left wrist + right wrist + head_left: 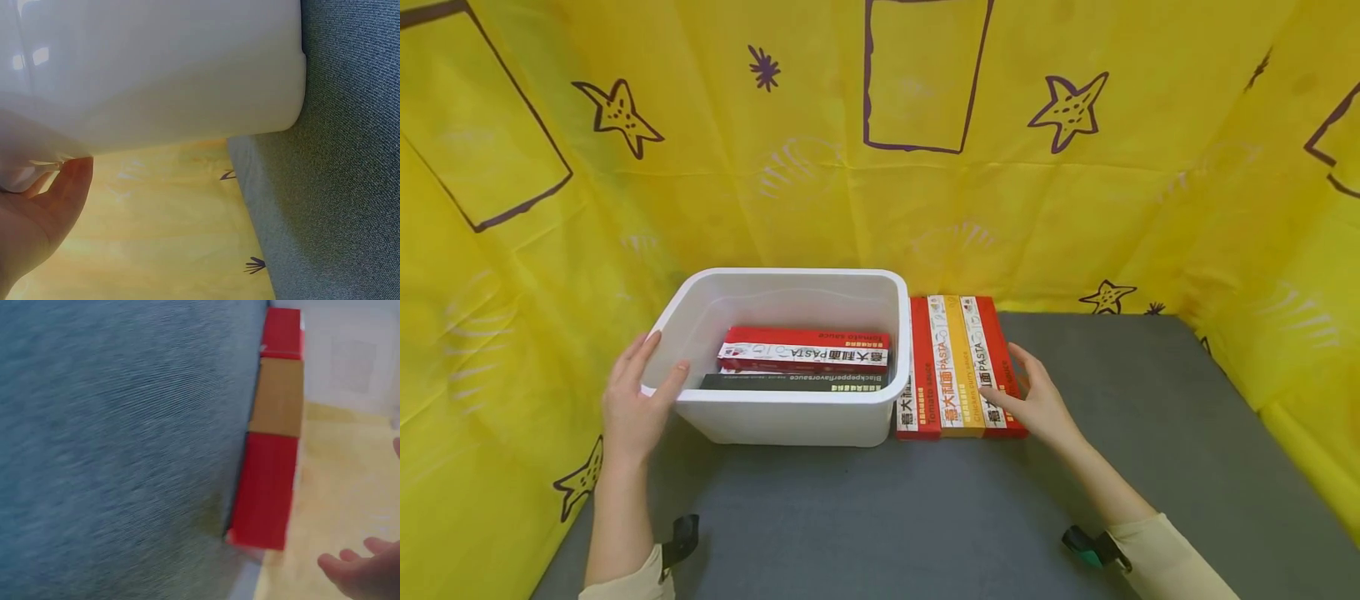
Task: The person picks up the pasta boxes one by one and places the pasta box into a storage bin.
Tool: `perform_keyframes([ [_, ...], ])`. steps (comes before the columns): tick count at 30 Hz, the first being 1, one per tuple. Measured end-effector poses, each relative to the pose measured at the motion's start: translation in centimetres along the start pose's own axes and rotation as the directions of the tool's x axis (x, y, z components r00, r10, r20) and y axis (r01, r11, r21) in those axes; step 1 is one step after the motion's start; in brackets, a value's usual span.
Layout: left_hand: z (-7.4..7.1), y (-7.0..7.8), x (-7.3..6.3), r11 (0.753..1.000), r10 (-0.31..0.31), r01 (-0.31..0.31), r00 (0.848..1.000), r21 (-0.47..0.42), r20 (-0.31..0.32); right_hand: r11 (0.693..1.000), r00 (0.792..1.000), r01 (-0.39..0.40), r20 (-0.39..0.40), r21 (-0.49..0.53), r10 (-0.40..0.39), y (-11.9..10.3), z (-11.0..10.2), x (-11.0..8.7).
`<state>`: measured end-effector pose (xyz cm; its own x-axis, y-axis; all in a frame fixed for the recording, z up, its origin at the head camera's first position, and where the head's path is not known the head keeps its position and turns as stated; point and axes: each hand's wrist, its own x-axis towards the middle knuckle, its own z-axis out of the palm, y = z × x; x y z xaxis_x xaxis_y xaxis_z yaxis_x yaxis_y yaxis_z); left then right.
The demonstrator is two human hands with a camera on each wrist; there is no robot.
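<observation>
A white plastic bin [790, 421] stands on the grey table at centre left, its wall [162, 69] filling much of the left wrist view. My left hand [638, 404] grips its rim at the near left corner. Inside lie a red pasta box [805, 348] and a black pasta box [797, 382], with more partly hidden below. To the bin's right, a red pasta box [927, 375], a yellow one [964, 367] and another red one [1000, 367] lie side by side. Around the rightmost box my right hand [1037, 400] hovers, thumb and fingers spread; in the right wrist view, fingertips [334, 565] show apart from the boxes.
Yellow cloth [820, 200] with drawn stars and rectangles hangs behind and at both sides. The grey tabletop [865, 517] stretches in front of the bin and to the right of the boxes. Dark straps sit on both wrists.
</observation>
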<state>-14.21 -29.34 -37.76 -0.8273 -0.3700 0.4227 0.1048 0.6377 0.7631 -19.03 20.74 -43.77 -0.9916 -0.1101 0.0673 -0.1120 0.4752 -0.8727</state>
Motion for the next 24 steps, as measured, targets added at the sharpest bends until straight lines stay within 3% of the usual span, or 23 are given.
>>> perform_keyframes([
  [8, 0.0, 0.0, 0.0, 1.0, -0.002, 0.002, 1.0, 0.001, -0.001, 0.993, 0.998, -0.025, 0.052, -0.119, 0.031, 2.1, -0.3, -0.5],
  [24, 0.1, -0.2, 0.0, 1.0, 0.001, -0.001, 1.0, -0.003, -0.007, 0.978, 0.992, -0.028, 0.114, -0.207, 0.052, 4.1, 0.2, -0.8],
])
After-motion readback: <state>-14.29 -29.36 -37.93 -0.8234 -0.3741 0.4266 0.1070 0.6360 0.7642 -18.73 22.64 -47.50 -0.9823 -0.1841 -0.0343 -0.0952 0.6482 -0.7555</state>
